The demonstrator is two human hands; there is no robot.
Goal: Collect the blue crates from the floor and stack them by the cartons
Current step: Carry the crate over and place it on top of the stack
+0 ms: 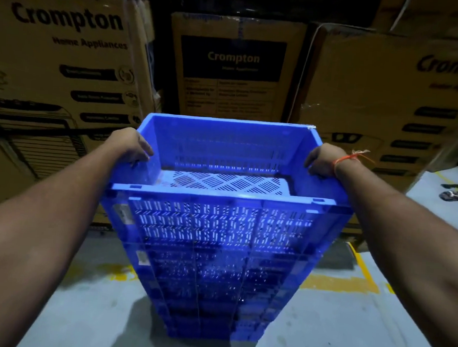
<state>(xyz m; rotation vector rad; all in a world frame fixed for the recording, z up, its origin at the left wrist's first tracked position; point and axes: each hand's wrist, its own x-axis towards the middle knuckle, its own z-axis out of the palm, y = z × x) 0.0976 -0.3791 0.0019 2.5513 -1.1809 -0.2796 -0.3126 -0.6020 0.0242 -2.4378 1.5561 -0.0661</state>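
Left hand [133, 147] and right hand [321, 163] clamped on top crate [224, 151] side rims. Stack [217, 266] below, count unclear. Three cartons [68, 56] just beyond; bare floor [333, 327] either side.

A grey concrete floor [333, 327] carries worn yellow paint lines [341, 283], one running across and another angling back at the right. At the far right edge, a sandalled foot [449, 196] stands on a paler patch of floor. An orange thread [350, 158], knotted with loose ends, circles a wrist.
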